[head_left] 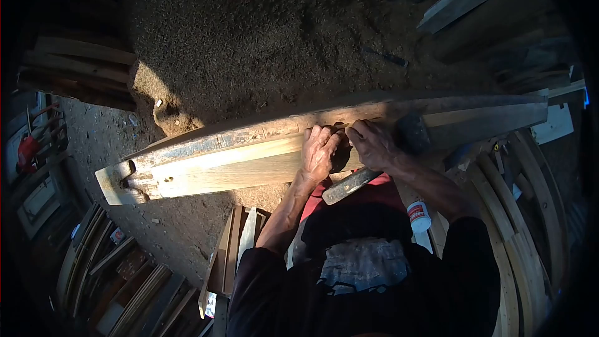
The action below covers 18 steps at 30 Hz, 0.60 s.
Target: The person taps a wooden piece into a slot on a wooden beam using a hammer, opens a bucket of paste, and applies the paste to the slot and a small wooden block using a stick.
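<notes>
A long wooden workpiece [237,170] lies crosswise in front of me, made of pale planed boards beside a rougher, darker edge. My left hand [319,155] rests on its middle with the fingers curled closed. Close beside it, my right hand [372,145] is closed too, its fingertips pinched near the left hand's. Whatever lies between the fingertips is hidden or too small to name. Under my right forearm is a mallet, its wooden handle [350,187] slanting toward my lap and its dark head [412,133] over the workpiece.
Sawdust-covered ground [249,37] spreads beyond the workpiece. Stacked boards [81,65] sit at the upper left, with more wood pieces [134,287] at the lower left. Curved timbers [508,212] and a white container [419,217] are at my right. A red object [27,151] shows far left.
</notes>
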Tool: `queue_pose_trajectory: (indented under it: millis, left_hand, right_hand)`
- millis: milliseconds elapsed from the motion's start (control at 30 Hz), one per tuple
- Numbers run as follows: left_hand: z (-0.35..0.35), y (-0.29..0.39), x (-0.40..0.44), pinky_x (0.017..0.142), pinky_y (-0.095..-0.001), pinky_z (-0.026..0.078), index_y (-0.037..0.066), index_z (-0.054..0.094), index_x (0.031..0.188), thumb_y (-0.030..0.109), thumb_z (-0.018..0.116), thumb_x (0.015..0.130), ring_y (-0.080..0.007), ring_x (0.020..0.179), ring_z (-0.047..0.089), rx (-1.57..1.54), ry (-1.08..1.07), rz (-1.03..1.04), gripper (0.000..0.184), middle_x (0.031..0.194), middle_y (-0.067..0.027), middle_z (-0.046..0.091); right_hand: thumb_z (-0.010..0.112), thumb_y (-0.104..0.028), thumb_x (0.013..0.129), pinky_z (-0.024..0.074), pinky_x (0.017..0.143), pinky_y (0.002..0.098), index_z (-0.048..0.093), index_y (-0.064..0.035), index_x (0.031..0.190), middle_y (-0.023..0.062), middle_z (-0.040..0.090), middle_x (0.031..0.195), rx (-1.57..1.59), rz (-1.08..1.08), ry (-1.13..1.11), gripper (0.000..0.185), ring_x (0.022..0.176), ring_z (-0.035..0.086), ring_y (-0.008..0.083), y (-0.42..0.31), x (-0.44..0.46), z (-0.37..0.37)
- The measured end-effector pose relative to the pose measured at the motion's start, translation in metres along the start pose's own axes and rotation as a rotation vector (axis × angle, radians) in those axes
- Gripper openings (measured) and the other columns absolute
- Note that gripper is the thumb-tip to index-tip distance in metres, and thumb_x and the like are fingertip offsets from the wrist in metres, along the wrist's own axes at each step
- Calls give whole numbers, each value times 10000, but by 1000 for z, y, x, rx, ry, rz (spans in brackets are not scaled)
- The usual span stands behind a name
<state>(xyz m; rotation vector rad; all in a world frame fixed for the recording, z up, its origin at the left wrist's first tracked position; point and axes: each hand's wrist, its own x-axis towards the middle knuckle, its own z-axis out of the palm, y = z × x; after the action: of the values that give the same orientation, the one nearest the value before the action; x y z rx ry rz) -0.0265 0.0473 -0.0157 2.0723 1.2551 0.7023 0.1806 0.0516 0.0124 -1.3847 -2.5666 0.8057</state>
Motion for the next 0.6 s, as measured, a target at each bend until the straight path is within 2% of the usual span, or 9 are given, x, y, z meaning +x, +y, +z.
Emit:
queue_pose_trajectory:
  millis: [167, 267, 367, 467, 567, 600]
  left_hand:
    - [16, -11, -2, 792, -409, 407, 100, 759, 1095, 178, 812, 735, -253, 836, 555, 17, 51, 20, 372, 918, -34, 629]
    - [9, -6, 0, 812, -416, 407, 96, 746, 1115, 165, 772, 765, -270, 881, 547, -5, 30, 5, 358, 991, -61, 632]
    - [4, -1, -2, 838, -421, 412, 92, 718, 1083, 160, 642, 803, -295, 943, 525, 18, -62, -97, 298, 990, -68, 576]
    - [0, 6, -1, 840, -432, 415, 82, 709, 1045, 153, 640, 800, -313, 945, 516, 134, -72, -176, 265, 1013, -88, 563]
    - [-3, 5, 2, 838, -437, 406, 89, 705, 1021, 182, 649, 794, -310, 932, 515, 103, -84, -124, 252, 990, -74, 571]
    - [-4, 3, 1, 836, -435, 402, 93, 707, 1025, 189, 652, 790, -307, 927, 513, 74, -91, -129, 260, 980, -67, 572]
  right_hand:
    - [642, -16, 759, 546, 774, 442, 576, -45, 1083, 112, 527, 1029, 37, -28, -7, 332, 968, 609, 304, 14, 2, 4]
    - [621, -47, 836, 537, 809, 439, 626, -15, 1136, 114, 566, 1036, 81, 15, -34, 302, 1003, 607, 312, 12, 2, -2]
    - [621, -57, 840, 506, 891, 453, 620, -23, 1128, 120, 560, 1050, 22, 48, -90, 290, 1082, 562, 332, 3, 8, -17]
    - [618, -59, 826, 472, 954, 458, 612, -24, 1117, 123, 554, 1060, 69, 27, -39, 294, 1118, 524, 341, 2, 15, -22]
    - [619, -105, 879, 473, 934, 457, 592, -52, 1037, 124, 525, 1031, 46, -74, -18, 169, 1078, 529, 319, 11, 17, -14]
    - [625, -88, 862, 473, 926, 456, 599, -38, 1054, 122, 539, 1038, 72, -90, 4, 200, 1067, 531, 323, 12, 15, -12]
